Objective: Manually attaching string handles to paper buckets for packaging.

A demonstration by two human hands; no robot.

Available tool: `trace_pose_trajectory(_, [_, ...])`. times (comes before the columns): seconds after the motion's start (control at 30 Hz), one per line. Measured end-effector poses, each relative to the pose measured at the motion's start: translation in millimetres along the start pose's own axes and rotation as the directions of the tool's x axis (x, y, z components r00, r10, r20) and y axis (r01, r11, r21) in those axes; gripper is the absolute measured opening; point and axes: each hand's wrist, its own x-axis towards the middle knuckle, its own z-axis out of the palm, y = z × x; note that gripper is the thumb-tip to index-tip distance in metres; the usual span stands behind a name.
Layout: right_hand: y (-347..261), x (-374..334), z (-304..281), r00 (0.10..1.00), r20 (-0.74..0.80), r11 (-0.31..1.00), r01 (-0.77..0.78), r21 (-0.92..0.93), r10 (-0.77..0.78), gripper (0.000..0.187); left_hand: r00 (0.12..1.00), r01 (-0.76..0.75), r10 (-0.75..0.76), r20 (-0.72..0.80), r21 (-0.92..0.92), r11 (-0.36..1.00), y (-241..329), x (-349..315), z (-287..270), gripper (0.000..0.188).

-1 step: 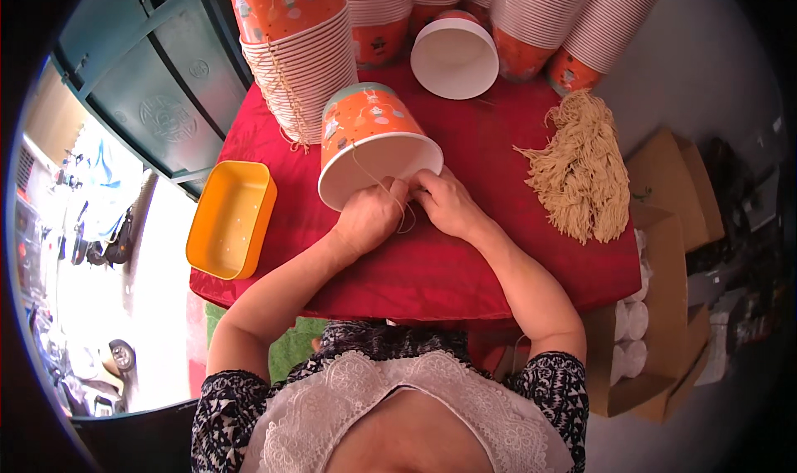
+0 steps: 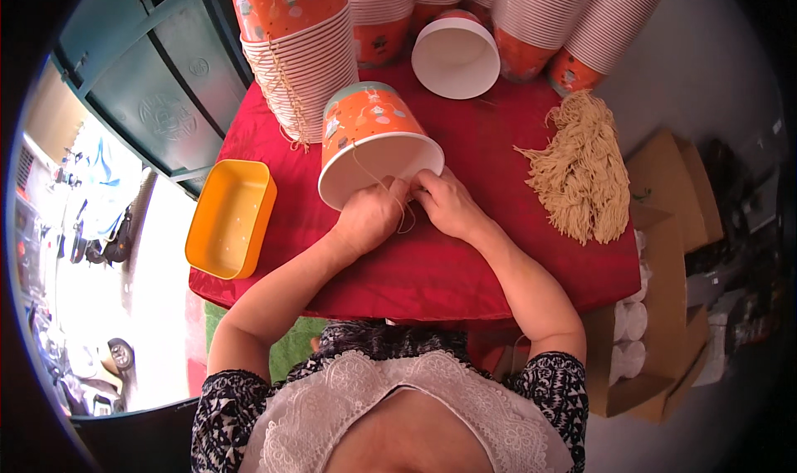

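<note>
An orange patterned paper bucket [image 2: 374, 120] lies tipped on the red cloth, its white mouth facing me. A thin beige string [image 2: 365, 168] runs from the upper rim across the opening to my fingers and makes a small loop below them. My left hand [image 2: 371, 216] is closed at the bucket's near rim, the string passing over its pinched thumb and fingers. My right hand [image 2: 452, 206] is closed beside it, pinching at the rim's right part. The two hands' fingertips nearly meet and partly hide what lies between them.
A yellow plastic tub [image 2: 232, 220] stands at left. Behind it rises a stack of paper buckets [image 2: 290, 66] with strings hanging down its side. Another bucket [image 2: 457, 58] lies farther back, before more stacks. A bundle of beige strings [image 2: 581, 170] lies right, above an open cardboard box [image 2: 656, 307].
</note>
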Motion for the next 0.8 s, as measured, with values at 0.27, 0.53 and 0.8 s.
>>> trace_pose_trajectory(0.27, [-8, -2, -6, 0.993, 0.041, 0.994, 0.111, 0.013, -0.111, 0.007, 0.953, 0.301, -0.267, 0.142, -0.508, 0.807, -13, 0, -11, 0.008])
trace_pose_trajectory(0.53, [-15, -4, -8, 0.988, 0.062, 0.988, 0.147, -0.055, -0.143, 0.008, 0.941, 0.337, -0.308, 0.142, -0.491, 0.803, -12, 1, -11, 0.008])
trace_pose_trajectory(0.8, [-19, -6, -7, 0.978, 0.091, 0.958, 0.205, -0.203, -0.190, 0.009, 0.948, 0.312, -0.300, 0.103, -0.465, 0.828, -10, 7, -16, 0.010])
